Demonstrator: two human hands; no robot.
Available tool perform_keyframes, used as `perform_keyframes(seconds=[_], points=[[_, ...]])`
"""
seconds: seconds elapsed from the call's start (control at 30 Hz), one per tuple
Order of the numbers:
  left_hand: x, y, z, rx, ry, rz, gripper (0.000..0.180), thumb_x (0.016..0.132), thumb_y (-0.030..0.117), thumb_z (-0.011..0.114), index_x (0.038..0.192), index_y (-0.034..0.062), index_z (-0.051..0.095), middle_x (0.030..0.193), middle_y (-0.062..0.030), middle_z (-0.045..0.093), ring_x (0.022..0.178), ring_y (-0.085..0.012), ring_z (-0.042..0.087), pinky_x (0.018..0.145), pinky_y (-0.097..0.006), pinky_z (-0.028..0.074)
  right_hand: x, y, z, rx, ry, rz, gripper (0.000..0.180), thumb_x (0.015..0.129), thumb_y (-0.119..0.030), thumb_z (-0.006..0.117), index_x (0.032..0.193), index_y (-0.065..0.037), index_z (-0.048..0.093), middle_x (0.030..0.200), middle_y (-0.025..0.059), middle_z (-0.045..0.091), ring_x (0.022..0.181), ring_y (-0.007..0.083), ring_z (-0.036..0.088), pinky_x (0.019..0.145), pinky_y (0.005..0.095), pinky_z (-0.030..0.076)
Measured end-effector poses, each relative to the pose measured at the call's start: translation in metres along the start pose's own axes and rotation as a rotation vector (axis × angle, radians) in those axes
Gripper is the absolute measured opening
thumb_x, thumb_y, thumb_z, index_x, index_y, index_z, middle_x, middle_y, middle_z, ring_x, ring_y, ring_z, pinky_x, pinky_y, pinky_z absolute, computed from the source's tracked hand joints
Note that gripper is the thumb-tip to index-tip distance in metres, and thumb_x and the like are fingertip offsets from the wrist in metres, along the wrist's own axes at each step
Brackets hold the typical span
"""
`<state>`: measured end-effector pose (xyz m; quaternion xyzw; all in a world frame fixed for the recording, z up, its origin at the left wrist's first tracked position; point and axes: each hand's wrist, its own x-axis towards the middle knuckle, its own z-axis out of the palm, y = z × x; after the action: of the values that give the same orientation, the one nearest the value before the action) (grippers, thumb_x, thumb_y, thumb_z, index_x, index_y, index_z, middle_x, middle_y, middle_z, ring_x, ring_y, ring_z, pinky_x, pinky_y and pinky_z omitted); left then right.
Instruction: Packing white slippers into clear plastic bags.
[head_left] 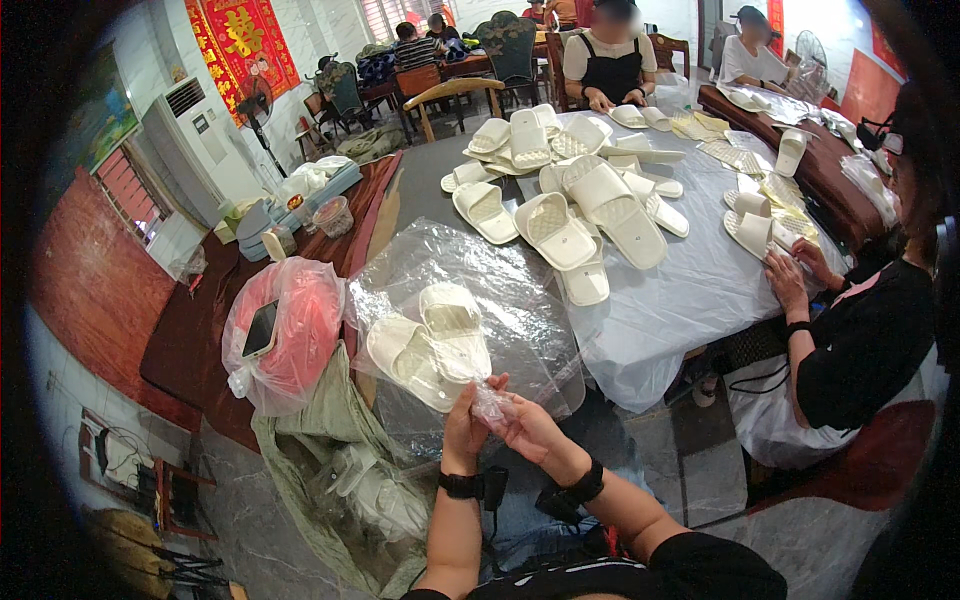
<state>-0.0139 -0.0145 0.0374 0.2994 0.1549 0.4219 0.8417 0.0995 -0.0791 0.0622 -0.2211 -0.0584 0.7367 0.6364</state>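
Observation:
A pair of cream slippers point(452, 330) lies just beyond my hands, on a clear plastic sheet or bag point(520, 300) at the table's near corner. Crumpled clear plastic point(490, 408) is bunched between my two hands, close to the slippers' near ends. My left hand point(462, 428) closes on the bunch from the left, its fingertips next to the right slipper. From the right, my right hand point(537, 432) grips the same plastic with bent fingers. Whether the bunch is part of the larger sheet, I cannot tell.
Many loose cream slippers point(620, 215) are heaped on the plastic-covered table point(690, 310). A phone point(262, 328) rests on a pink-filled plastic bag point(312, 320) at left. Below hangs a green sack point(320, 470). A co-worker's hands point(790, 280) handle slippers at right; another person sits opposite.

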Motion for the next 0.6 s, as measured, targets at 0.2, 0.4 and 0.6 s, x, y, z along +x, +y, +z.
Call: perform_keyframes(seconds=[0.2, 0.4, 0.6], points=[[0.005, -0.003, 0.001, -0.032, 0.080, -0.022, 0.033, 0.097, 0.030, 0.045, 0.100, -0.0006, 0.055, 0.108, -0.0150, 0.059, 0.105, -0.0230, 0.056, 0.090, -0.036, 0.047, -0.001, 0.006, -0.007, -0.437, 0.063, -0.295, 0.025, 0.092, -0.008, 0.049, 0.116, -0.002, 0.049, 0.110, 0.0077, 0.057, 0.090, 0.0165, 0.061, 0.074, 0.0271, 0.052], [0.001, 0.010, 0.011, 0.000, 0.265, -0.104, 0.034, 0.096, 0.031, 0.046, 0.106, -0.0006, 0.054, 0.099, -0.0098, 0.060, 0.094, -0.0193, 0.059, 0.082, -0.033, 0.050, -0.027, -0.017, 0.022, -1.843, -0.053, -1.142, 0.054, 0.076, -0.014, 0.070, 0.125, -0.011, 0.048, 0.118, 0.0094, 0.052, 0.100, 0.0276, 0.055, 0.086, 0.0388, 0.045], [0.004, 0.004, 0.001, 0.087, 0.128, -0.003, 0.031, 0.097, 0.026, 0.045, 0.110, -0.0012, 0.054, 0.099, -0.0078, 0.059, 0.093, -0.0157, 0.059, 0.080, -0.029, 0.049, -0.019, -0.041, 0.031, -2.195, -0.398, -1.087, 0.058, 0.069, -0.010, 0.066, 0.124, -0.018, 0.051, 0.127, 0.0093, 0.045, 0.107, 0.0299, 0.051, 0.085, 0.0391, 0.045]])
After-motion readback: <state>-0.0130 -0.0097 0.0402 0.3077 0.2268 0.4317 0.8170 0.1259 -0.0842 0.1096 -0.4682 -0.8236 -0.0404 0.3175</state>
